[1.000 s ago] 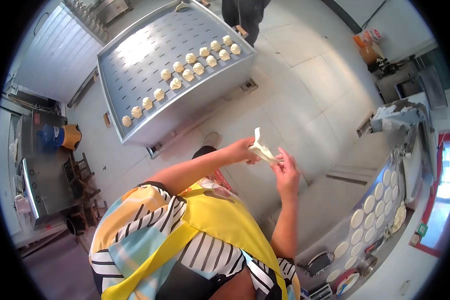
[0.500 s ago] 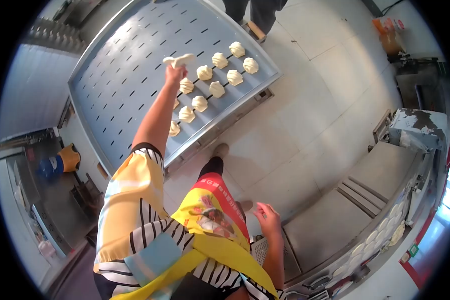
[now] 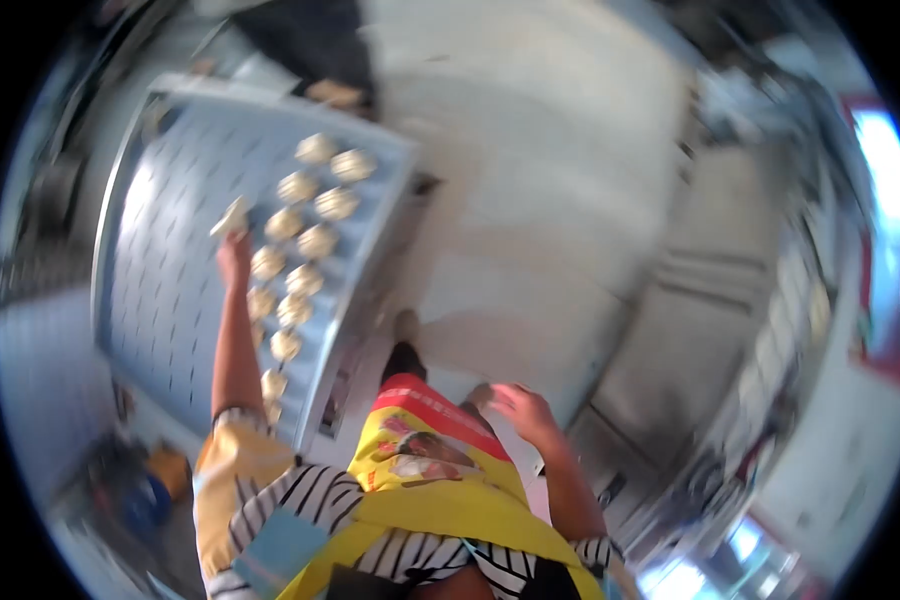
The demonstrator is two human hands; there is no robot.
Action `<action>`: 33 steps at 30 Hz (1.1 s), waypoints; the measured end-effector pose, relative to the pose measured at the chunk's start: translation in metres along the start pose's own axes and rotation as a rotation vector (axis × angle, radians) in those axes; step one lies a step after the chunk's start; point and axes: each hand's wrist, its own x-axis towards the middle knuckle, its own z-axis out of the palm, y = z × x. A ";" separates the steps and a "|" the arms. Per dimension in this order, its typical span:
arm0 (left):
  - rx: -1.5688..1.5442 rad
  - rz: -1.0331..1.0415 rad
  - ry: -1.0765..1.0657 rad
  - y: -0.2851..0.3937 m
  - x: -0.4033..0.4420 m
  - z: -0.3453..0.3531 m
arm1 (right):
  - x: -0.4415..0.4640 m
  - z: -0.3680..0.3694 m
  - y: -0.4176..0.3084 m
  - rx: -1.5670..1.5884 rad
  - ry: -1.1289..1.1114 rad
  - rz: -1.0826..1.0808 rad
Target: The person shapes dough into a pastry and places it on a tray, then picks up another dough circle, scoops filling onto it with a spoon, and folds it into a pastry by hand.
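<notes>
My left hand reaches over the blue slotted tray, closed on a pale piece of dough that sticks out beyond the fingers. Just right of that hand, pleated dough buns sit in two rows along the tray's right side. Low over the floor, in front of the yellow and red apron, hangs my right hand. Its fingers are loosely apart and nothing shows in them. Motion blurs the whole view.
At the far end of the tray stands another person in dark trousers. A steel counter runs along the right, with several pale pieces of dough lined up on its far side. Tiled floor lies between.
The view has swung, so the tray now appears farther left and turned. My left hand still holds the dough over the tray. The right hand remains low beside the apron.
</notes>
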 end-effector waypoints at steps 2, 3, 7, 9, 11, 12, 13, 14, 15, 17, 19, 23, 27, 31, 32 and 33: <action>-0.547 -0.327 -0.147 0.084 -0.020 0.002 | -0.020 -0.013 0.014 -0.018 0.005 0.012; -0.940 -0.395 -0.251 0.142 -0.032 0.004 | -0.029 -0.022 0.020 -0.018 0.035 0.007; -0.649 0.013 -0.629 0.364 -0.108 0.001 | -0.091 -0.055 0.055 0.032 0.168 -0.006; -0.628 0.223 -0.747 0.481 -0.163 0.015 | -0.114 -0.059 0.108 0.086 0.284 0.055; -0.738 0.412 -0.983 0.587 -0.220 0.016 | -0.152 -0.075 0.145 0.092 0.387 0.092; -0.707 0.462 -1.040 0.641 -0.253 0.019 | -0.176 -0.090 0.165 0.073 0.442 0.111; -0.783 0.495 -1.118 0.686 -0.288 0.032 | -0.200 -0.103 0.185 0.065 0.495 0.131; -0.714 0.613 -1.119 0.735 -0.327 0.029 | -0.223 -0.115 0.198 0.051 0.535 0.191; -0.669 0.719 -1.180 0.775 -0.361 0.028 | -0.250 -0.126 0.209 0.032 0.569 0.253; -0.686 0.957 -1.150 0.842 -0.431 0.054 | -0.294 -0.142 0.252 0.083 0.676 0.315; -0.648 1.095 -1.139 0.899 -0.489 0.078 | -0.333 -0.138 0.290 0.243 0.820 0.332; -0.442 1.459 -0.806 0.991 -0.570 0.132 | -0.388 -0.155 0.325 0.371 0.878 0.483; -0.228 1.702 -0.449 1.039 -0.637 0.194 | -0.411 -0.160 0.348 0.498 1.001 0.522; 0.093 1.593 -0.670 1.092 -0.670 0.213 | -0.430 -0.184 0.380 0.523 1.097 0.618; 0.095 1.620 -0.677 1.102 -0.677 0.215 | -0.433 -0.189 0.385 0.545 1.110 0.656; 0.096 1.647 -0.685 1.106 -0.682 0.219 | -0.436 -0.199 0.392 0.515 1.127 0.659</action>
